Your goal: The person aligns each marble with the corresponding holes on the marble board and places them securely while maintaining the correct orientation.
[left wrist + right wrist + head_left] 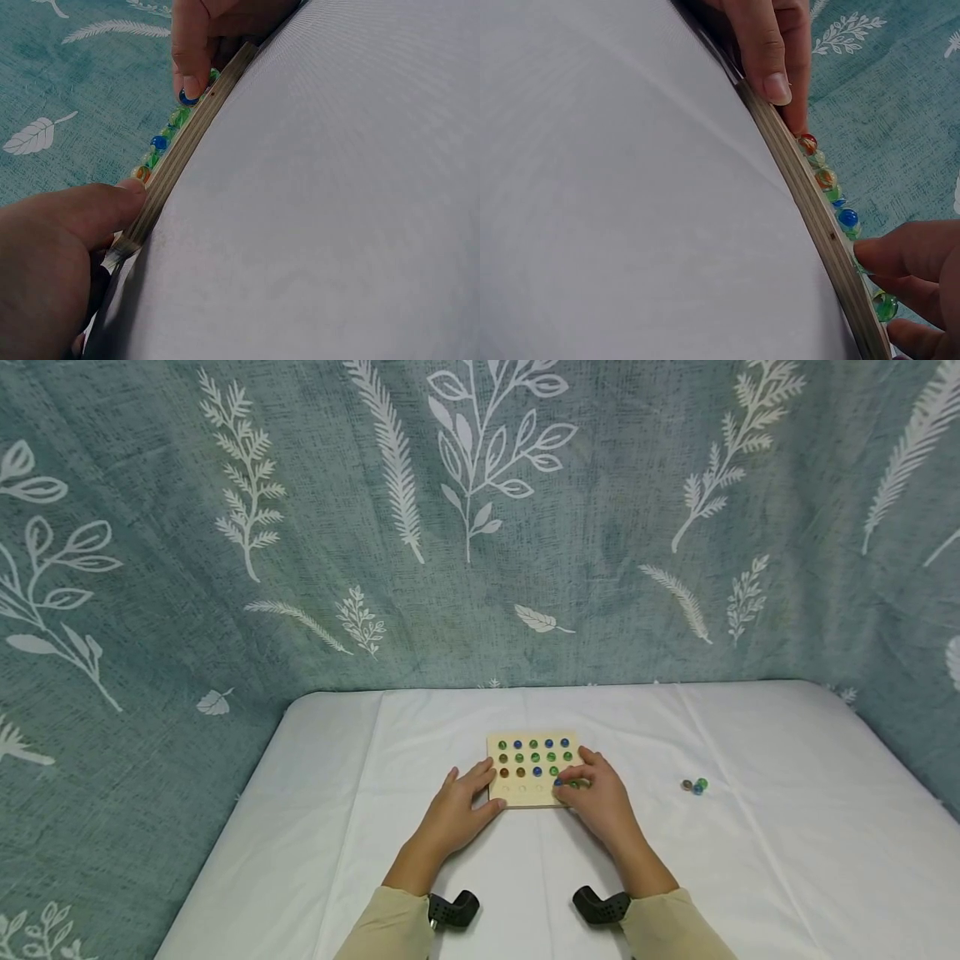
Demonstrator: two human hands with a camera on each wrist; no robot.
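A pale wooden board [521,801] lies on the table with rows of round hollows. Glass marbles, green, blue and amber, fill its three far rows. My left hand [459,814] holds the board's near left corner, thumb on the front edge and fingers along the left side. My right hand [603,802] pinches a blue marble [184,100] between thumb and finger, close over the nearest row. A green marble [885,306] sits at that row's right end, beneath the right hand. Hollows at the left of this row hold no marbles.
A small cluster of loose marbles [698,788] rests on the white tablecloth [750,868] to the right of the board. Behind the table hangs a teal curtain [600,568] with white leaf prints. Black wrist mounts [453,910] sit below both hands.
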